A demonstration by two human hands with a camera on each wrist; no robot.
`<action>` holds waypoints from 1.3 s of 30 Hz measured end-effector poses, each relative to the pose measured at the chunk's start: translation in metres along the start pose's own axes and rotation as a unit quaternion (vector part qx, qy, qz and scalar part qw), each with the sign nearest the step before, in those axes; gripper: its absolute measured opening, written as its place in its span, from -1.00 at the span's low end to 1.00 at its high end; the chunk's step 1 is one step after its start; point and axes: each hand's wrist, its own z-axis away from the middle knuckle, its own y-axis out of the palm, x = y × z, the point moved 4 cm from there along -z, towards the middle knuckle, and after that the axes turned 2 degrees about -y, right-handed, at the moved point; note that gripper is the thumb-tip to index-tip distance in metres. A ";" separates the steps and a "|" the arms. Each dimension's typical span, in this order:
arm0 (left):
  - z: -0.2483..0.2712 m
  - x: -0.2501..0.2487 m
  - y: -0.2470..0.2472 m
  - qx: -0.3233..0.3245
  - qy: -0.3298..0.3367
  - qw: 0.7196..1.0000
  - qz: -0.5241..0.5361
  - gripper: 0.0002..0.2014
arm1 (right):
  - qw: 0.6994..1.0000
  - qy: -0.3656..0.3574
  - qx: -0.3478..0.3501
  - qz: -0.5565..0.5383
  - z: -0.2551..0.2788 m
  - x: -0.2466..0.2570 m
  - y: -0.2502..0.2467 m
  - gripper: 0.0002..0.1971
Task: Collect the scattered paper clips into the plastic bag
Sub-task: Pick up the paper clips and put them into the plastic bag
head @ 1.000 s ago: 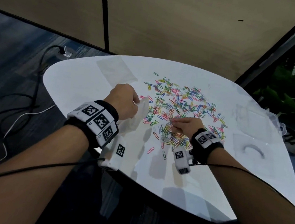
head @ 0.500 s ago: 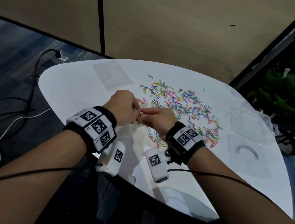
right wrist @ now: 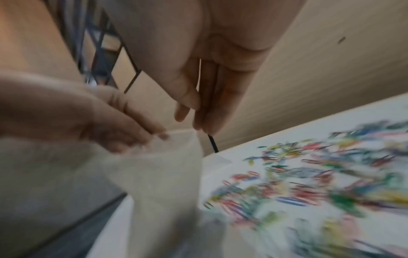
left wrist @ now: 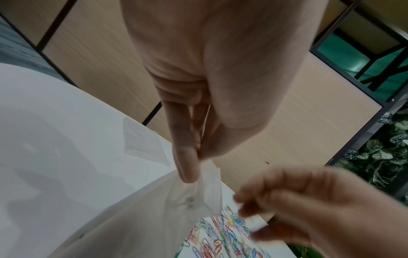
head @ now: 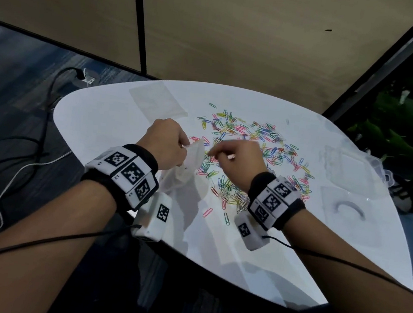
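At the far left of the head view, cables trail over the floor; nothing there matters to the job. Moving right, the left hand pinches the rim of the plastic bag between thumb and forefinger, holding its mouth up just left of centre while the rest sags onto the white table.

A moment ago the right hand was pressed up against the left at the bag's mouth; now it has drawn off a little to the right, its fingers loosely curled and, as far as I can see, empty. So I'd judge that a pinch of clips has just gone in and the hand is heading back for more.

Right of centre, the paper clips still lie thick across the table, so most of the collecting is ahead. The bag's contents are too faint to make out.
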 end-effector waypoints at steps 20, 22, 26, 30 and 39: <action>-0.005 0.000 0.005 0.007 -0.021 1.000 -0.002 -0.72 | 0.895 -0.072 0.197 0.394 0.023 -0.123 0.069 -0.64; -0.005 -0.001 0.005 0.006 -0.018 1.000 -0.006 -0.72 | 0.904 -0.048 0.179 0.386 0.017 -0.116 0.064 -0.84; -0.005 -0.002 0.007 0.011 -0.016 1.000 -0.006 -0.73 | 0.964 0.082 0.093 0.234 0.010 -0.113 0.029 -0.86; -0.004 -0.004 0.007 0.021 -0.014 1.000 -0.016 -0.72 | 0.964 0.266 -0.011 -0.021 0.010 -0.130 -0.008 -0.95; -0.004 -0.007 0.016 0.028 -0.018 0.999 0.006 -0.71 | 0.815 0.251 0.003 -0.522 0.005 -0.033 0.005 -0.82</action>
